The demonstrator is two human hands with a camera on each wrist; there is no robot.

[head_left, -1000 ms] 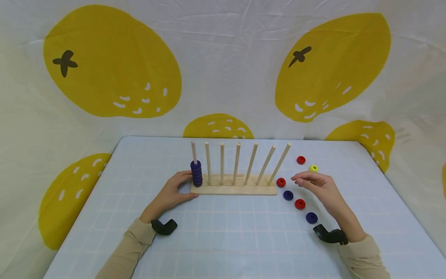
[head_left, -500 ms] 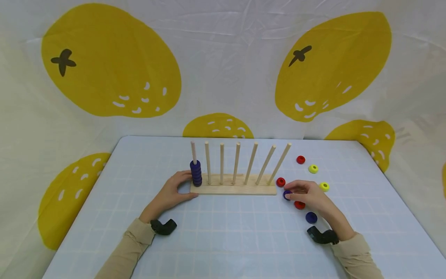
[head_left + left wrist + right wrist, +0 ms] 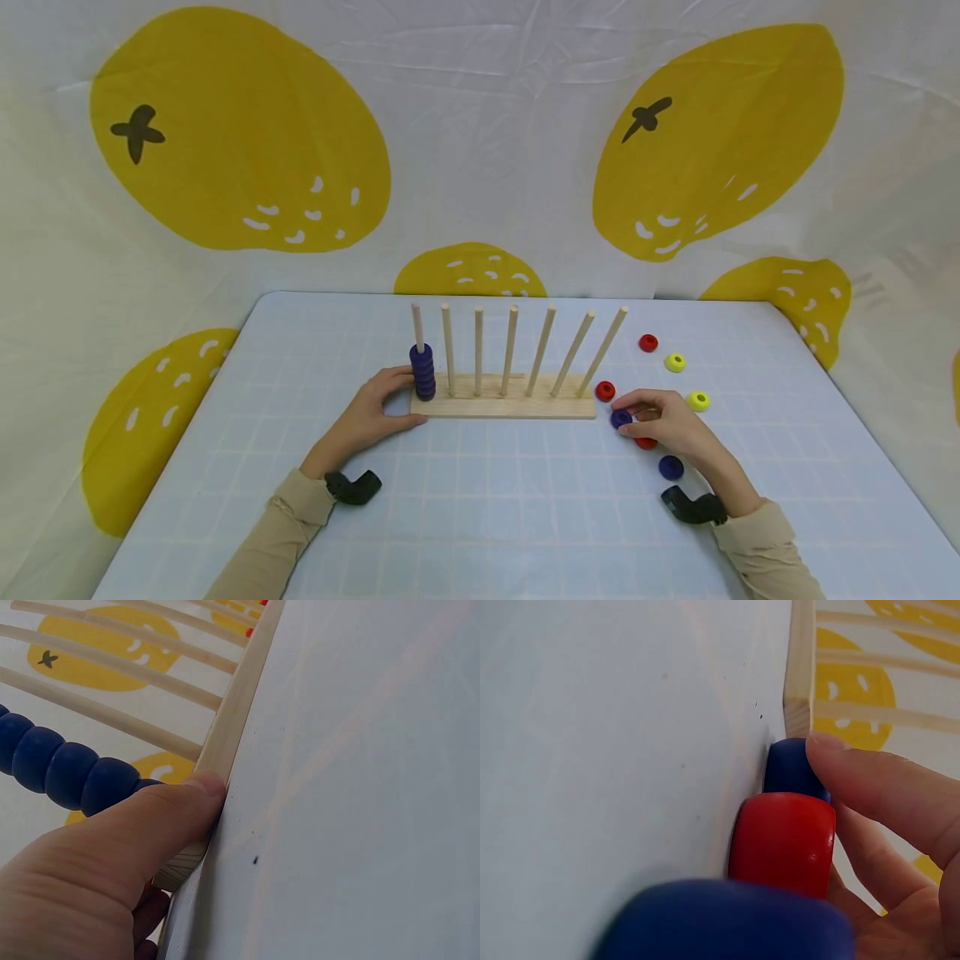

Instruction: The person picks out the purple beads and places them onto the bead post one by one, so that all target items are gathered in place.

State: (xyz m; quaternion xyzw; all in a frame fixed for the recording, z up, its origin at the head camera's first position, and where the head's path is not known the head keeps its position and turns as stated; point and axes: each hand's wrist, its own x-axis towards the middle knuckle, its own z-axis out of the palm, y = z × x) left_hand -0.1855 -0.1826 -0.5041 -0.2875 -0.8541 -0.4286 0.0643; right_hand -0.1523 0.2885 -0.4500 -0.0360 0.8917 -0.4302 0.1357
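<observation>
A wooden peg rack [image 3: 510,407] with a row of several upright pegs stands on the table. Its leftmost peg carries a stack of dark blue beads [image 3: 422,372]; the other pegs are bare. My left hand [image 3: 369,417] grips the left end of the base, thumb [image 3: 169,814] on the front edge, other fingers mostly hidden behind. Just right of the base, my right hand [image 3: 671,423] pinches a blue bead [image 3: 620,418] between thumb and finger, low at the tabletop. A red bead [image 3: 784,844], partly under that hand in the head view, sits close to the blue one.
Another blue bead [image 3: 671,467] lies nearer me, below the right hand. A red bead [image 3: 605,391] sits beside the rack's right end. Farther back are a red bead [image 3: 648,342] and two yellow beads, one far [image 3: 675,362] and one nearer [image 3: 699,402].
My right hand has come down and toward me from above the beads and now pinches the blue bead, uncovering the nearer yellow bead. The left hand stays on the rack.
</observation>
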